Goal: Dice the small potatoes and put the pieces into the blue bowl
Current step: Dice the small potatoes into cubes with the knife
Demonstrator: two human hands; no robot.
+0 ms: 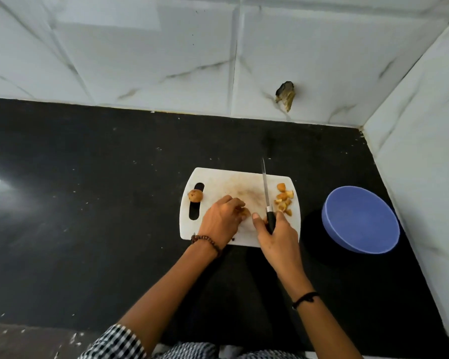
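A white cutting board (226,181) lies on the black counter. My left hand (219,220) curls over a small potato (245,212) near the board's middle, mostly hiding it. My right hand (276,234) grips the black handle of a knife (265,189), whose blade points away from me, just right of that potato. A pile of diced potato pieces (284,199) sits on the board's right side. One whole small potato (195,195) rests at the left end by the handle slot. The blue bowl (360,220) stands to the right of the board and looks empty.
The black counter (88,190) stretches wide to the left and towards me. White marble-look tiled walls close the back and right side, meeting in a corner behind the bowl. A dark broken spot (285,95) marks the back wall.
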